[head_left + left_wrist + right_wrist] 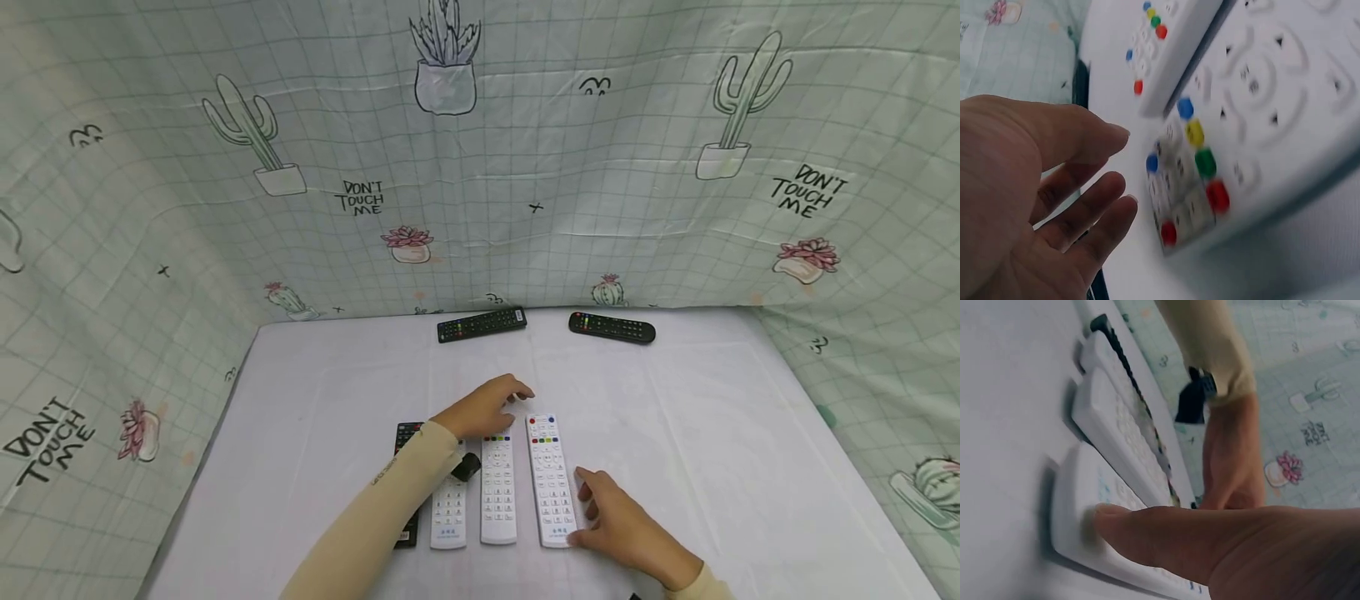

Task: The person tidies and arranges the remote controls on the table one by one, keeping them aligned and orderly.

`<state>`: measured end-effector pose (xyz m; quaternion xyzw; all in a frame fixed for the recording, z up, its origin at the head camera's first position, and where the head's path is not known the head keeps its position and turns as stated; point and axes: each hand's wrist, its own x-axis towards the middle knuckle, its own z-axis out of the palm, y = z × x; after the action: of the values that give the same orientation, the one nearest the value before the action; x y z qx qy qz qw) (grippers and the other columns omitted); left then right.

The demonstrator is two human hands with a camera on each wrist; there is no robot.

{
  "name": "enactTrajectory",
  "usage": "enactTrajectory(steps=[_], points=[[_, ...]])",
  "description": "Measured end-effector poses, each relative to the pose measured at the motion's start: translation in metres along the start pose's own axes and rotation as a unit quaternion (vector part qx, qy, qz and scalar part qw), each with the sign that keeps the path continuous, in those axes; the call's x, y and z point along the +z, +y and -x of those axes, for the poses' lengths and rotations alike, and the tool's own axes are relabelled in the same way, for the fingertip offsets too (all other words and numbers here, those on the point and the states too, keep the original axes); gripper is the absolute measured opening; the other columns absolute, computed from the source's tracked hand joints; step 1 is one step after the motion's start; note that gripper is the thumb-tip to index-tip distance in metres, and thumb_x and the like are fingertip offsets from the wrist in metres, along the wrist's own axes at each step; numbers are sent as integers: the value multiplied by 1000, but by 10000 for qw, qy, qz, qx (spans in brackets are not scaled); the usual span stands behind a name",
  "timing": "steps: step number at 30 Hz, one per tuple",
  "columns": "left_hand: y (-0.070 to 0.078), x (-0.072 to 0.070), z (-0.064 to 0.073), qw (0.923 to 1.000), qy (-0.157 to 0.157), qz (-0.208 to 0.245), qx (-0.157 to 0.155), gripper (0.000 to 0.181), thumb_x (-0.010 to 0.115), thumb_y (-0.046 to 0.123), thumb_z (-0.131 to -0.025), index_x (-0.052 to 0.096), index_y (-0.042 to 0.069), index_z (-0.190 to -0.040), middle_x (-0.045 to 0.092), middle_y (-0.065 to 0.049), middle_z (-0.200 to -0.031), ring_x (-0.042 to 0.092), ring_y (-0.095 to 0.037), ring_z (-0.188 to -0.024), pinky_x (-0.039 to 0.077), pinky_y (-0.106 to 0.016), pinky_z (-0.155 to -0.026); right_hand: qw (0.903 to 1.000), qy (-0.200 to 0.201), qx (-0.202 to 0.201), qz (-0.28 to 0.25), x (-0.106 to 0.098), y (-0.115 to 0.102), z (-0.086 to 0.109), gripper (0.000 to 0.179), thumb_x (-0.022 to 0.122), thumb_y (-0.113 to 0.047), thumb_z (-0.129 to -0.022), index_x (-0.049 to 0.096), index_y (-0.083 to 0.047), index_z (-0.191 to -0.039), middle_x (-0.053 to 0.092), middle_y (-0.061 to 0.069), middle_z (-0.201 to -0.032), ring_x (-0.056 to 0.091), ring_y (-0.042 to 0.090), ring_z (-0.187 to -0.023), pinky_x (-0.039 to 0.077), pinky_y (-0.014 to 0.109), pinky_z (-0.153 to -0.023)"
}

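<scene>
Three white remote controls lie side by side: the left one [448, 517], the middle one [498, 500] and the right one [552, 492]. Over the top end of the middle remote hovers my left hand [483, 407], its fingers loosely bent and nothing between them. In the left wrist view, the thumb and fingers stand apart, beside a white remote's [1254, 81] coloured buttons. My right hand [618, 521] is at the lower right of the right remote. Its thumb [1147, 531] touches that remote's lower end, while the other fingers sit along the right side.
A black remote [407, 537] lies left of the white ones, partly hidden under the left sleeve. Two more black remotes, one at back left [482, 324] and one at back right [612, 327], lie near the cactus-print curtain [525, 150] behind the white table [712, 417].
</scene>
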<state>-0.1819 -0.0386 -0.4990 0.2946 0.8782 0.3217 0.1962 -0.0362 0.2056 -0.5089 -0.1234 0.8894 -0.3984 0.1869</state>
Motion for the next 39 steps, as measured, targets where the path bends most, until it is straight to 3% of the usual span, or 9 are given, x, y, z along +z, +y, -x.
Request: enactTrajectory(steps=[7,15,23,32,39], points=[[-22,-15,14,9984,467,266,-156,39,63,-2,-101,62,0,-140,63,-13,-134,59,-30,-123,49,-43,-109,9989,236,360,157,-19,1,-15,83,91,-10,-80,46,18,-144,61,11,-114,60,19,-93,53,33,-75],[-46,-31,29,9902,1119,520,-652,37,64,-1,-100,64,-1,-137,64,-15,-129,61,-32,-118,51,-47,-106,9981,415,178,407,-39,7,-36,74,84,-10,-87,46,18,-144,61,18,-119,63,28,-101,56,44,-82],[-70,-45,37,9728,1796,717,-1279,39,63,-2,-99,62,-6,-137,64,-19,-124,62,-35,-116,52,-49,-104,9971,649,-63,385,-53,10,-68,65,78,-9,-92,48,19,-142,62,25,-119,64,37,-105,57,51,-88],[-90,-53,39,9414,2481,1154,-1972,43,65,1,-99,59,-5,-141,63,-21,-130,61,-36,-119,52,-49,-103,9960,828,-180,268,-62,11,-115,59,73,-9,-97,48,18,-144,58,31,-126,63,44,-114,55,57,-96],[-95,-60,35,9342,2607,1293,-2066,45,65,2,-98,57,-6,-142,62,-23,-131,60,-37,-119,52,-49,-103,9945,1009,-258,138,-63,10,-151,57,71,-7,-98,47,17,-144,57,32,-128,62,46,-117,53,57,-100]])
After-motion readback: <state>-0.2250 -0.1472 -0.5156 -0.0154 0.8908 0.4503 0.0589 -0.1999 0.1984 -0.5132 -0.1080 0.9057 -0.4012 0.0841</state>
